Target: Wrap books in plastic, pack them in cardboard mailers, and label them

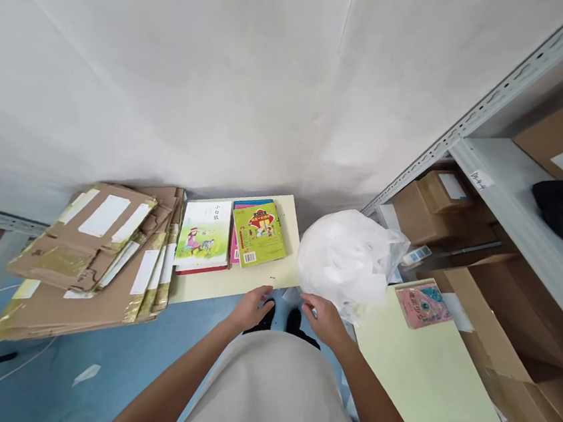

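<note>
My left hand (249, 310) hovers just off the front edge of the pale yellow table (248, 285), fingers loosely curved and apart, with nothing visible in them. On the other side, my right hand (324, 317) is held near a large white plastic bag (341, 257), its fingers also loosely spread. A small clear scrap of plastic (293, 295) shows by the right fingertips; whether they touch it I cannot tell. Beyond my hands lie a white-covered book (205, 233) with a girl drawn on it and a green book (260, 233) resting at a tilt on a pink one (234, 250).
Flattened cardboard boxes (91, 245) are piled at the left. A side table (395, 371) at right bears a pink book (422, 304). Metal shelving (497, 166) with cardboard boxes (433, 200) rises at the right. Paper scraps (86, 374) lie on the blue floor (115, 361).
</note>
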Available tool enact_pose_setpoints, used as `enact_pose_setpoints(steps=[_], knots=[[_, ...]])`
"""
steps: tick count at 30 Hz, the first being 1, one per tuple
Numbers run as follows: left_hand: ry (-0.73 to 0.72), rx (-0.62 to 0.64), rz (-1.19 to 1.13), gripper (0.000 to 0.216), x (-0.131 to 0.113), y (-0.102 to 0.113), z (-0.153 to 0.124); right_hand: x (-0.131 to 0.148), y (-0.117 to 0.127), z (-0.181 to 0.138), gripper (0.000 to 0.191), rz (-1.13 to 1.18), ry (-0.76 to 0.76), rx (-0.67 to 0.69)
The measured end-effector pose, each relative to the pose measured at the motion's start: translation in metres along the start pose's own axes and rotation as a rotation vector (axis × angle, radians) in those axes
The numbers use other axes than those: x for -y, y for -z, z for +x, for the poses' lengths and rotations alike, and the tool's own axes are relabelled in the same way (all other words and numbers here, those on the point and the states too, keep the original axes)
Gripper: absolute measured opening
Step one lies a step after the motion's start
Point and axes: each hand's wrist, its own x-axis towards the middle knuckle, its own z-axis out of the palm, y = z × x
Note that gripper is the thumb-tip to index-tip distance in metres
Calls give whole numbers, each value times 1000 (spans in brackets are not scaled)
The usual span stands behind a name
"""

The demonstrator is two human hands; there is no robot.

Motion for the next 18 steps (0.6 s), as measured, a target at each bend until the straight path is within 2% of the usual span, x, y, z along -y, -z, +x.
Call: enact_pose_setpoints(steps=[4, 7, 12, 15, 18], knots=[[51, -11, -12, 46, -10, -10, -12, -15, 3, 1, 34, 67, 30, 22], [105, -68, -36, 47, -16, -16, -25, -29, 1, 7, 33, 92, 72, 62], [196, -175, -88, 44, -9, -24, -49, -34, -6, 24, 31, 116, 161, 108], [228, -214, -125, 44, -1, -25, -57, -27, -9, 30, 31, 167, 165, 46], [188, -216, -130, 42, -2, -21, -52, -26, -2, 35, 34, 91, 119, -168]])
